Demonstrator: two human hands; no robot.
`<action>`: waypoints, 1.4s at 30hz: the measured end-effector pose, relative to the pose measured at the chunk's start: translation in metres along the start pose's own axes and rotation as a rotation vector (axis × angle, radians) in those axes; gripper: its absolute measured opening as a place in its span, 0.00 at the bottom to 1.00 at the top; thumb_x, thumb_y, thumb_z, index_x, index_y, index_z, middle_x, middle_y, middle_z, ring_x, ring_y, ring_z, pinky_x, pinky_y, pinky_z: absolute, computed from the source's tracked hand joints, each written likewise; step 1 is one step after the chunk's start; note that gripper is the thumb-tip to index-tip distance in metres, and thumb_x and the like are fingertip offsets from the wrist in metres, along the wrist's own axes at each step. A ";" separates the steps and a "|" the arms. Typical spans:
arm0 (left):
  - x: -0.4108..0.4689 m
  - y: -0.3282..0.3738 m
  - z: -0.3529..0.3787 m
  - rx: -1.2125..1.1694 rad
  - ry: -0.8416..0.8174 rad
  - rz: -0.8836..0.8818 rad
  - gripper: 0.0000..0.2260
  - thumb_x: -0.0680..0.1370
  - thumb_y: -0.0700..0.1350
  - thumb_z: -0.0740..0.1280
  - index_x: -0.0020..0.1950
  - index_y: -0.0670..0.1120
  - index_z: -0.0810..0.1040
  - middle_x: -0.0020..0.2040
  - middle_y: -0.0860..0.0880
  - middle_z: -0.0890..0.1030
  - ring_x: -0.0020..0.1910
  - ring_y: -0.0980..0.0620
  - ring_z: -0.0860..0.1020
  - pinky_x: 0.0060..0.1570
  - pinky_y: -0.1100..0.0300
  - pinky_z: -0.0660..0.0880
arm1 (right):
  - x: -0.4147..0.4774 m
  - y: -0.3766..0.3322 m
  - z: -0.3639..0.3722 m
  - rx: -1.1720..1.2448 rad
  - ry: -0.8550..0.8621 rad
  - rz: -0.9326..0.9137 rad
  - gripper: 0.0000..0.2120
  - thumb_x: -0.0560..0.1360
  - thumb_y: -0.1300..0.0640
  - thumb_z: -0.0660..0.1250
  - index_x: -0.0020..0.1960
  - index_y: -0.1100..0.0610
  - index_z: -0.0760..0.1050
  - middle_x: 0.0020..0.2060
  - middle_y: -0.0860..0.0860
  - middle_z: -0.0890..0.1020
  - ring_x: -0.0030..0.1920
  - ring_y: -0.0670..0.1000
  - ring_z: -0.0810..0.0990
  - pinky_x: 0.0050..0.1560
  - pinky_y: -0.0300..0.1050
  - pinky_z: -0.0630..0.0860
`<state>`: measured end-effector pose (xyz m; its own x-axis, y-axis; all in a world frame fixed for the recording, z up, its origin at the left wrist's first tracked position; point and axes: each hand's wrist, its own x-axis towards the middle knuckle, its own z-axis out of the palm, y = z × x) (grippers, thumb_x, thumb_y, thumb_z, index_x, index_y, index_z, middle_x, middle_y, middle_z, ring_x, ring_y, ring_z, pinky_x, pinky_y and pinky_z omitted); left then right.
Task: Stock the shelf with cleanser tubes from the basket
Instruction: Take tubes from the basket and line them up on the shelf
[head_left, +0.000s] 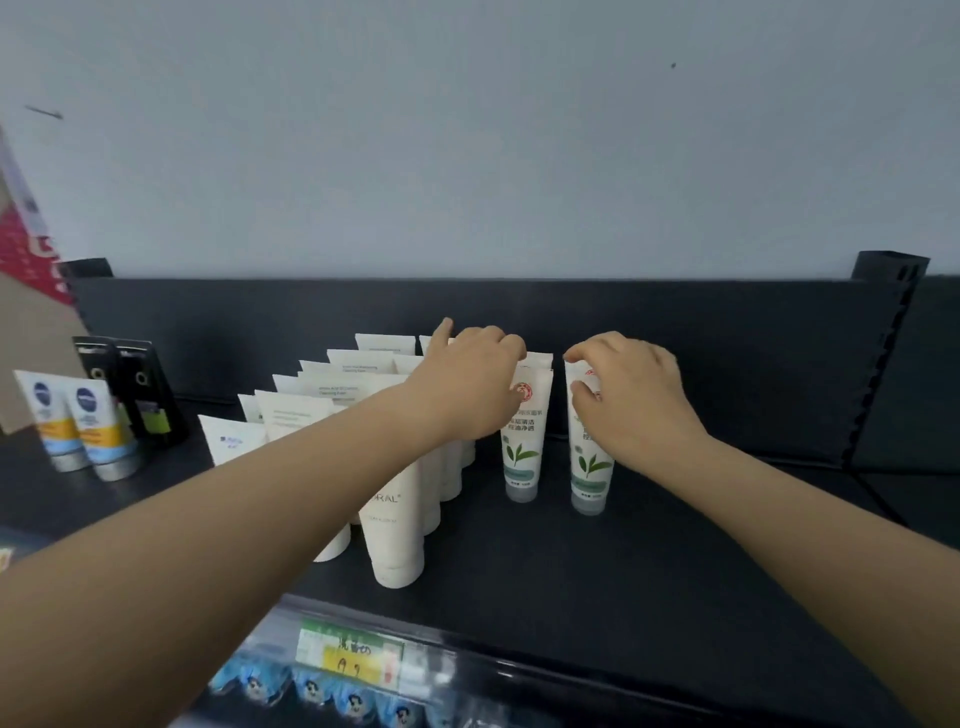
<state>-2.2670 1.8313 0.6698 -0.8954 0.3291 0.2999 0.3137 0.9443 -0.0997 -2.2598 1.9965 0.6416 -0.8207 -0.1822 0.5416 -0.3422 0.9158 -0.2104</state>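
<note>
**Shelf stock: two leaf-print cleanser tubes, both in hand**

Item 1, left hand (467, 379): the fingers curl over the crimped top of the left leaf tube (521, 452) and the thumb lies on its front face, a close grip.

Item 2, right hand (636, 402): forefinger and thumb pinch the upper end of the right leaf tube (588, 473).

Position: both tubes stand upright, cap down, on the black shelf (597, 582). They are near each other with a gap between. The top of another tube shows just behind the left one (its print is hidden).

Adjacent stock, leftward: a block of white tubes (396, 525) in rows, cap down and packed close, with the left forearm passing over them. Farther left are two blue-and-yellow tubes (83, 426), with black tubes (143, 389) behind them.

Front rail: a green-and-yellow price tag (349, 656). Blue packets (311, 693) lie on the level below.
</note>
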 end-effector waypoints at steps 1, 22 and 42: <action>-0.005 -0.004 -0.004 -0.010 0.018 -0.011 0.20 0.78 0.51 0.61 0.69 0.49 0.67 0.67 0.49 0.71 0.70 0.48 0.66 0.74 0.43 0.48 | -0.001 -0.006 -0.001 -0.008 0.006 -0.014 0.16 0.77 0.55 0.60 0.65 0.50 0.70 0.64 0.47 0.73 0.66 0.48 0.69 0.71 0.50 0.55; -0.294 -0.188 -0.046 0.210 0.140 -0.354 0.25 0.79 0.57 0.57 0.74 0.48 0.61 0.74 0.49 0.63 0.75 0.49 0.58 0.75 0.44 0.48 | -0.074 -0.309 0.044 0.130 -0.109 -0.432 0.24 0.79 0.48 0.57 0.74 0.52 0.60 0.75 0.53 0.59 0.76 0.55 0.53 0.75 0.52 0.49; -0.559 -0.343 0.068 0.047 -0.169 -0.892 0.28 0.79 0.55 0.56 0.76 0.48 0.53 0.77 0.47 0.57 0.76 0.47 0.54 0.75 0.47 0.51 | -0.194 -0.539 0.237 0.212 -0.513 -0.793 0.25 0.78 0.50 0.59 0.73 0.54 0.61 0.75 0.56 0.58 0.76 0.57 0.55 0.73 0.52 0.58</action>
<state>-1.8957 1.3238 0.4714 -0.8354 -0.5311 0.1419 -0.5277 0.8470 0.0632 -2.0247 1.4535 0.4576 -0.3983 -0.8998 0.1782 -0.9168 0.3848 -0.1064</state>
